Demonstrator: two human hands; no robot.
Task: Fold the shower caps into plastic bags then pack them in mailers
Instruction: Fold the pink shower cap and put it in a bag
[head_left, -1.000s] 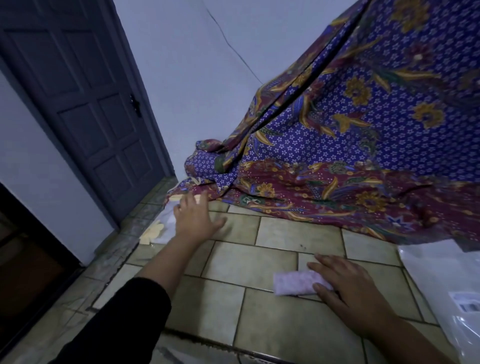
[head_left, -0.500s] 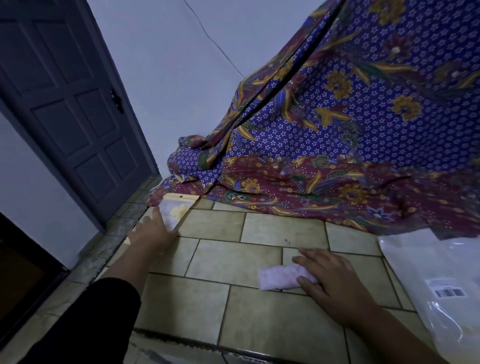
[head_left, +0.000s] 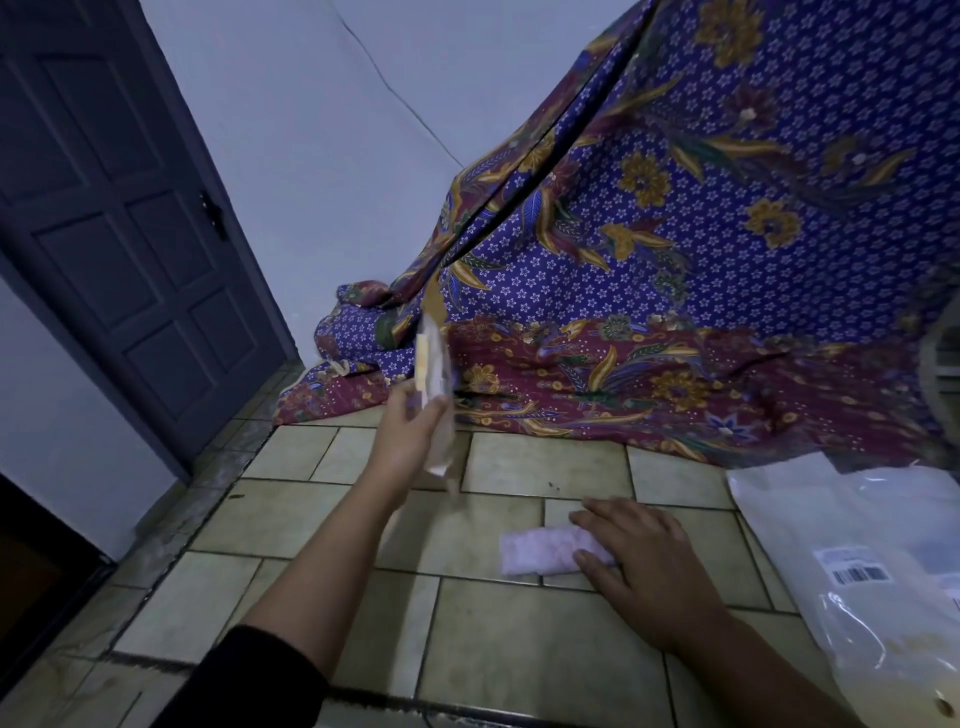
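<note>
A folded pink shower cap lies on the tiled floor, and my right hand rests flat on its right end with straight fingers. My left hand is raised above the floor and grips a clear plastic bag with a yellow header, held upright and seen edge-on, blurred by motion. The bag hangs in front of the patterned cloth, left of and beyond the cap.
A large purple and maroon floral cloth drapes down at the back and right. White mailers and a clear bag with a barcode label lie at the right. A dark door stands at the left.
My left hand has picked the plastic bag up off the floor at the left and swung it up and to the right. My right hand stays on the folded cap.
</note>
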